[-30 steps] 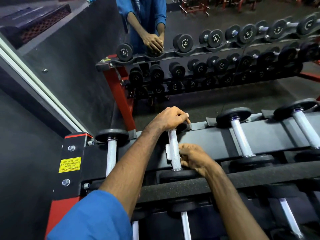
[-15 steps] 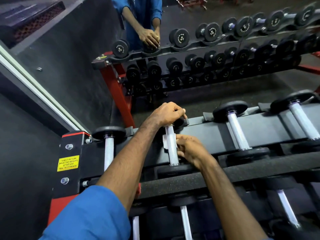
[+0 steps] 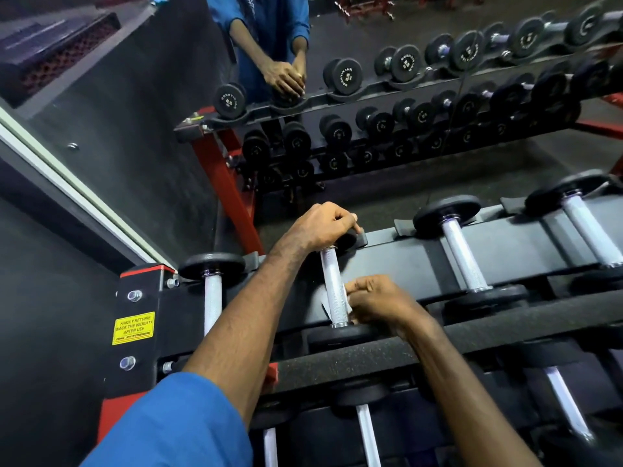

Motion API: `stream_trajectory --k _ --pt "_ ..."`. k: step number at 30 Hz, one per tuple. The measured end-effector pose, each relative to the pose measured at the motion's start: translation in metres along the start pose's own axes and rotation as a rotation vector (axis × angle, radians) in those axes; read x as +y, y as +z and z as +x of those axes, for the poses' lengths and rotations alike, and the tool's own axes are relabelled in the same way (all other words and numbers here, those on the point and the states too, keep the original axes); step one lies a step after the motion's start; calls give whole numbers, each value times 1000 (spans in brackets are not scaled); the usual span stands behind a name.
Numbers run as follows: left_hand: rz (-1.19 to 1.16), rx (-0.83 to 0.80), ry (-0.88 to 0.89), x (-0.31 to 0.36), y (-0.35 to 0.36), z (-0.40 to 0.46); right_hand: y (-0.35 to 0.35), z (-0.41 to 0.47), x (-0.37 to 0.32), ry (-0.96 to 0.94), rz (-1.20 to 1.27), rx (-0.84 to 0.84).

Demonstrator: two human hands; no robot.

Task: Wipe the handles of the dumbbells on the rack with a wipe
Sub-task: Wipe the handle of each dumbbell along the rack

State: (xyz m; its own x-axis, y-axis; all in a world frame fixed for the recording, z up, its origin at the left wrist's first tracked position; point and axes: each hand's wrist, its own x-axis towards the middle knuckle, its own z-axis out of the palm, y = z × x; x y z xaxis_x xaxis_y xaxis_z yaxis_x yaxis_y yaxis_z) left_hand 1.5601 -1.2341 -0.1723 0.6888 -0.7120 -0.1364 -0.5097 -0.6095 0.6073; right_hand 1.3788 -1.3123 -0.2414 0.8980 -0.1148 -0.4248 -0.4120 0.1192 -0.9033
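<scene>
White wipe pinched in the right hand wraps the near end of a knurled dumbbell handle on the rack; farther, the left hand curls round the far weight head.

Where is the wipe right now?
In the head view, the wipe is centre frame, wrapped round the lower handle of the second dumbbell from the left, pinched by the right hand.

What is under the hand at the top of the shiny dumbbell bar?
Under the left hand sits the far black round end of the dumbbell; only its edge peeks out. The knurled silver handle runs down from it. Most of that end is covered by fingers.
</scene>
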Motion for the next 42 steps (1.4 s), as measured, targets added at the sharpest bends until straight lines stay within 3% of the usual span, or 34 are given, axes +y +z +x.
stream_trajectory --k 4,7,12,17,20,23,29,32,36,42 --pt "9 -3 -14 2 1 1 3 -11 9 -119 29 214" --pt "17 -11 -5 4 0 0 10 0 -1 -203 -130 339" --pt "2 -3 -2 -1 1 3 22 -14 1 -235 -498 350" --pt "1 -12 -10 -5 4 8 32 5 -30 -317 -596 523" --pt "-10 -28 -18 -7 5 9 36 3 -30 -324 -683 536" --pt "-1 -15 -10 -6 4 8 37 -10 -12 -300 -702 495" --pt "-7 -34 -12 -7 5 9 36 18 -43 -395 -657 620" --pt "4 8 -4 -9 5 10 36 8 -30 -344 -670 606" --pt "31 17 1 -4 4 9 28 0 0 -237 -344 519" --pt "15 18 -5 -4 4 7 24 23 -23 -29 285 234"
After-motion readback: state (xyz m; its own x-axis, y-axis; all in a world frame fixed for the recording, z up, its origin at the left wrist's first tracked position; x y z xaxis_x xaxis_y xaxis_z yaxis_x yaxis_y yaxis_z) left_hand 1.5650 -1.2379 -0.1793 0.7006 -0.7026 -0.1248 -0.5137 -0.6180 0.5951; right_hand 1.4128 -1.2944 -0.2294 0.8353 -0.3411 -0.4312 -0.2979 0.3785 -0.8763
